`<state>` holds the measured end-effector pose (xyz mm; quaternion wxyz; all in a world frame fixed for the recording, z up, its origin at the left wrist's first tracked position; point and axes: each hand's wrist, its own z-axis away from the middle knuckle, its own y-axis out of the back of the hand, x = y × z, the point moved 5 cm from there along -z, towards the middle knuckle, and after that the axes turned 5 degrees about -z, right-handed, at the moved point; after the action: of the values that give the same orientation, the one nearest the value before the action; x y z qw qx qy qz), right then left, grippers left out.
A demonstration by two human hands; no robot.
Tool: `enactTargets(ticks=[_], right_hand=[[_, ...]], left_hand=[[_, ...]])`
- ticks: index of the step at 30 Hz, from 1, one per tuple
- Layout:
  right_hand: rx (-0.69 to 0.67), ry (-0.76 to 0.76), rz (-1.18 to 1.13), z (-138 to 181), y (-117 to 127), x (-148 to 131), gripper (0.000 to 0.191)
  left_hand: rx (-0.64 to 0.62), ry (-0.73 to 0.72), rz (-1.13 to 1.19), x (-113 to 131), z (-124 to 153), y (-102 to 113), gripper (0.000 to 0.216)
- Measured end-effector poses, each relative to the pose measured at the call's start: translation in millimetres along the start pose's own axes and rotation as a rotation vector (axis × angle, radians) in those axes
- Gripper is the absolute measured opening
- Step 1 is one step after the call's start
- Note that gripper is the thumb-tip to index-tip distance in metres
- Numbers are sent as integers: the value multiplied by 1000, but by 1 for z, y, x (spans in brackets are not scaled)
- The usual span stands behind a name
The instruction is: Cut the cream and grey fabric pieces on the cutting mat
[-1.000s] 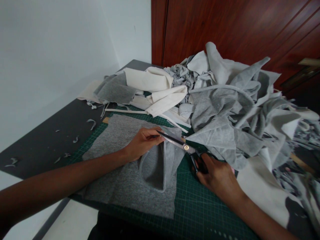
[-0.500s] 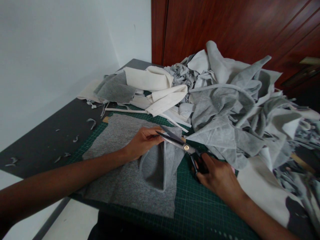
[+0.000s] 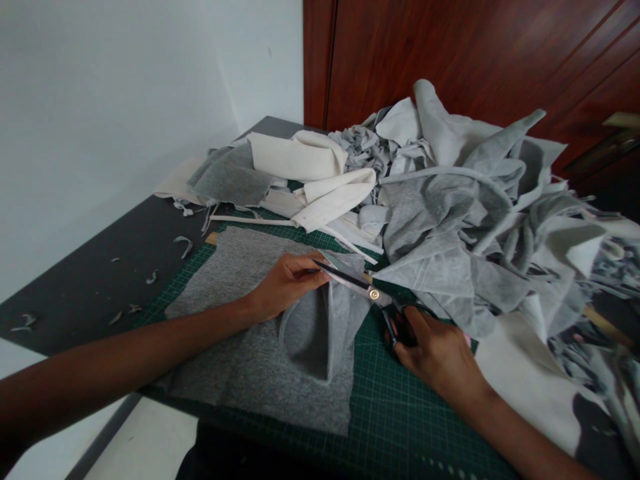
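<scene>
A piece of grey fabric lies on the green cutting mat, with one part of it folded up near the middle. My left hand pinches the raised top of that fold between thumb and fingers. My right hand is closed round the black handles of a pair of scissors. The blades point left and reach the fabric right at my left fingertips. Whether cloth lies between the blades is hard to make out.
A big heap of grey fabric scraps covers the back right. Cream fabric pieces lie behind the mat. Small offcuts are scattered on the dark table at left. A white wall and a reddish wooden door stand behind.
The scissor blades have come closer together at my left fingertips. Both hands and the fabric have stayed almost in place.
</scene>
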<state>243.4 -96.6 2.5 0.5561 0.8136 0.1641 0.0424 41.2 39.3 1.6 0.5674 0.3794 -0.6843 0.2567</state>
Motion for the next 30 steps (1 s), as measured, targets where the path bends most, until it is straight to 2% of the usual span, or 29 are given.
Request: enactTargets(ticks=[13,30], right_hand=[[6,15,36,-1,1,0,12],[-12,-35,-64,-2,2,2,6]], left_hand=[[-29,-11,-105,1,-1,0,7],[3,6,-55,0,0,0,10]])
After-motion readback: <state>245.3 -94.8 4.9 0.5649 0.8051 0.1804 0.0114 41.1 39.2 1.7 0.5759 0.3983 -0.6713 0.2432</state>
